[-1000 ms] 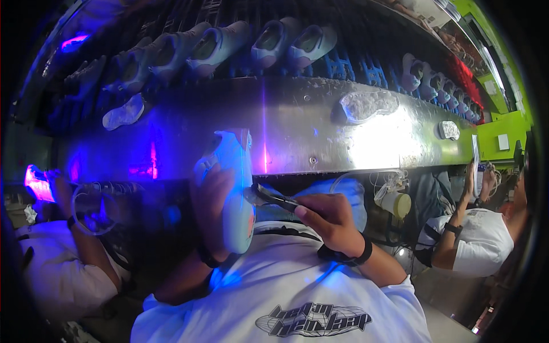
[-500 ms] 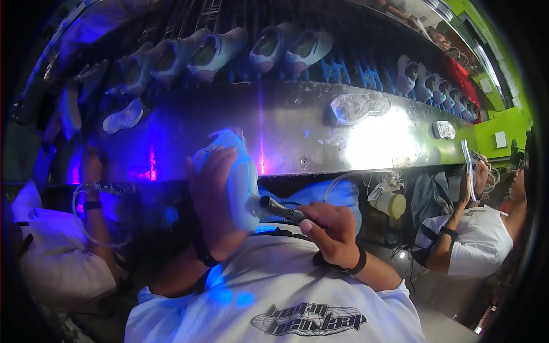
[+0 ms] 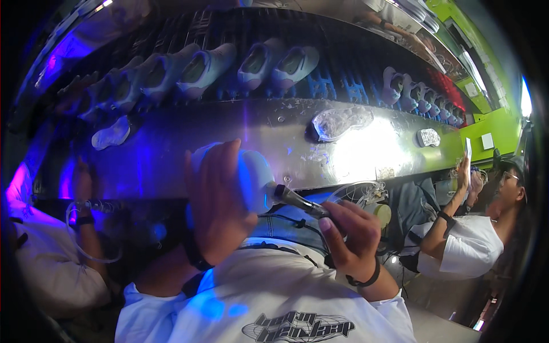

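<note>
My left hand (image 3: 220,200) is wrapped round a pale shoe sole (image 3: 257,177), held up in front of my body at the bench's near edge. The fingers hide much of the sole, and blue light tints its edge. In my right hand (image 3: 354,231), pinched between thumb and fingers, is a slim brush (image 3: 302,202) with a dark tip. That tip meets the sole's right side, or lies very close to it. A black band circles each wrist.
Across the metal bench (image 3: 211,123), pale shoes (image 3: 206,71) stand in a row on a dark rack. A white sole (image 3: 111,134) and a clear-wrapped sole (image 3: 342,122) lie on the bench. Co-workers sit on both sides; the right one (image 3: 463,240) lifts a thin white piece.
The sole has turned in my left hand, showing a different side. My right hand and the brush have shifted slightly right. The view has tilted, so the bench and shoes sit lower.
</note>
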Tool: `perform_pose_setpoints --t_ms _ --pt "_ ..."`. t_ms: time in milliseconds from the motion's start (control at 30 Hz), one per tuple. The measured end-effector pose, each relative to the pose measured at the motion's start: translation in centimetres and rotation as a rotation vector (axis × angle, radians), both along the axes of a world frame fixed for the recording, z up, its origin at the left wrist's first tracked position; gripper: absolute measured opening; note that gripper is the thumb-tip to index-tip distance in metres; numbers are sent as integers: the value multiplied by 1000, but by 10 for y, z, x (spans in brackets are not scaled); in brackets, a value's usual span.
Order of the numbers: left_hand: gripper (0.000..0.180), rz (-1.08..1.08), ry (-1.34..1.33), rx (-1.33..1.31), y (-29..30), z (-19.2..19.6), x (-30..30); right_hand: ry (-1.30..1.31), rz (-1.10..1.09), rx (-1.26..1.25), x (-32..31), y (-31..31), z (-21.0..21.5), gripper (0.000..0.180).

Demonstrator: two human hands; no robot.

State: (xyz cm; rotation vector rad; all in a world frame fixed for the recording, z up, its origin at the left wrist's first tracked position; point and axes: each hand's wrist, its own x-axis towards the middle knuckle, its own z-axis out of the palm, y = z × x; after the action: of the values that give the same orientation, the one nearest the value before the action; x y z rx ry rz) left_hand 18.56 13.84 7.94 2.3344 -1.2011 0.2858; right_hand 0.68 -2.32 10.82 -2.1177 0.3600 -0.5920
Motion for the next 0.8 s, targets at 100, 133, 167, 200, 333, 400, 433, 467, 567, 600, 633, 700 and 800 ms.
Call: perform_pose_setpoints --t_ms 100,133,167,200,333,400,433,467,567,600,633,700,800 --pt "81 -28 -20 3 -4 0 9 -56 41 -130 12 -16 1 23" --pt "83 -39 -25 0 -6 0 13 -80 54 -178 16 -22 2 23" --pt "85 -43 1 9 -7 2 17 -73 84 -229 20 -27 6 25" --pt "86 -50 21 20 -7 6 20 -86 96 -193 24 -32 4 24" --pt "86 -80 4 14 -6 8 37 -110 138 -15 49 -43 -11 21" --pt "80 -106 34 -33 -8 10 47 -133 165 89 62 -45 -25 22" --pt "76 -121 50 -56 -10 12 52 -141 189 106 67 -47 -35 24" --pt "73 -142 102 -52 -12 15 58 -172 193 135 73 -46 -42 23" --pt "66 -187 215 -62 -14 22 70 -238 212 226 91 -36 -59 22" --pt "65 -192 217 -82 -13 24 73 -258 217 251 95 -33 -65 22" --pt "63 -197 219 -103 -12 25 75 -278 222 276 99 -30 -71 22" --pt "64 -215 231 -48 -11 26 82 -294 222 313 104 -26 -80 22" --pt "64 -227 262 -20 -10 23 88 -291 207 340 105 -19 -89 22"
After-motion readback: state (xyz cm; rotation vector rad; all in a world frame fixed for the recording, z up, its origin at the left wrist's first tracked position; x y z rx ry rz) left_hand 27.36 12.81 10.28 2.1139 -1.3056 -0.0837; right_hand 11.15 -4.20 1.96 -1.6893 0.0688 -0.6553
